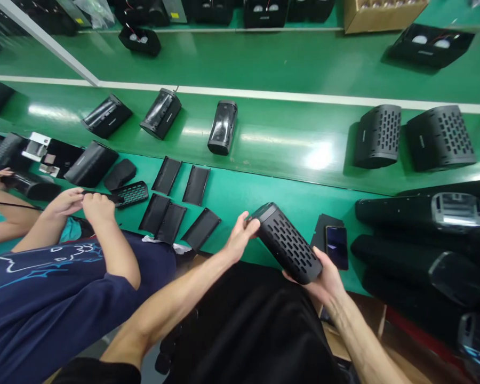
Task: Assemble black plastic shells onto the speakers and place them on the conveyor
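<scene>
A black speaker housing (288, 242) with a slotted grille is held tilted above the front edge of the green bench. My left hand (240, 237) grips its upper left end, thumb and fingers closed on the corner. Around the lower right end, my right hand (324, 280) is wrapped, part of its fingers hidden beneath. A dark phone (336, 248) lies on a flat black panel (322, 226) just beyond my right hand. To the left of my left hand rest several loose black panels (201, 228).
At left a co-worker's hands (98, 208) hold a slotted black grille (132, 194). Several speaker housings (223, 128) sit on the green conveyor (284, 144), two grilled ones (378, 136) at right. Large black cylindrical speakers (416, 213) are stacked at right. A cardboard box (384, 16) stands at the back.
</scene>
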A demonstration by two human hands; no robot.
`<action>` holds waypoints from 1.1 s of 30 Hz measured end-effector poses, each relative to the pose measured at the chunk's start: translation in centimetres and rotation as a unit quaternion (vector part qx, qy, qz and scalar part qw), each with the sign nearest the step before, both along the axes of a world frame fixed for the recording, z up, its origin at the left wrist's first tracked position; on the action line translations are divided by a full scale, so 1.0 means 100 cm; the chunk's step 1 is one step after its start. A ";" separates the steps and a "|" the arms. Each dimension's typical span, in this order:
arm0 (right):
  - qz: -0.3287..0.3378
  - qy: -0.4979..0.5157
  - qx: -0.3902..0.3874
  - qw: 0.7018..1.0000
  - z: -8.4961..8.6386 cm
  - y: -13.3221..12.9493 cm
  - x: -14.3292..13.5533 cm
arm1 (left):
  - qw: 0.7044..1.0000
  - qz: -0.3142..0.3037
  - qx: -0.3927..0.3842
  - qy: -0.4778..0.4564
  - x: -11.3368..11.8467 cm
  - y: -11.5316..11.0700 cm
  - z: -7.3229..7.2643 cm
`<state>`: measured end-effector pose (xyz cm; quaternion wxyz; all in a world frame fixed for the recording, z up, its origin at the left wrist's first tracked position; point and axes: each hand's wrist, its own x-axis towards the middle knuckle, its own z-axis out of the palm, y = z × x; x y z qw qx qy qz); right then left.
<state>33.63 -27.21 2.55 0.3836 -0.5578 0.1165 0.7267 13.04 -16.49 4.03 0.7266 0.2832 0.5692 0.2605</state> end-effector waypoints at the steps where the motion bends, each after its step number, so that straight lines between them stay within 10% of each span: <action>1: -0.008 -0.004 0.028 1.000 0.003 0.003 -0.010 | 1.000 0.008 0.020 -0.016 0.006 -0.004 -0.001; 5: 0.033 -0.007 0.126 0.991 0.016 0.014 -0.033 | 0.988 -0.021 0.123 -0.086 0.009 0.006 0.015; 8: 0.073 -0.057 0.168 0.981 0.031 0.019 -0.010 | 0.965 -0.196 0.176 -0.020 -0.015 0.040 0.044; 11: 0.081 -0.172 0.247 0.950 0.045 0.024 0.024 | 0.881 -0.390 0.232 0.132 -0.033 0.064 0.066; 15: 0.273 -0.276 0.299 0.871 0.049 0.021 0.038 | 0.826 -0.488 0.239 0.151 -0.040 0.056 0.062; 22: 0.240 -0.286 0.188 0.909 0.043 -0.027 0.025 | 0.937 -0.331 0.080 0.079 -0.082 0.007 0.038; 33: 0.143 -0.257 0.161 0.942 0.018 -0.019 0.015 | 0.967 -0.222 0.069 0.108 -0.058 -0.012 0.028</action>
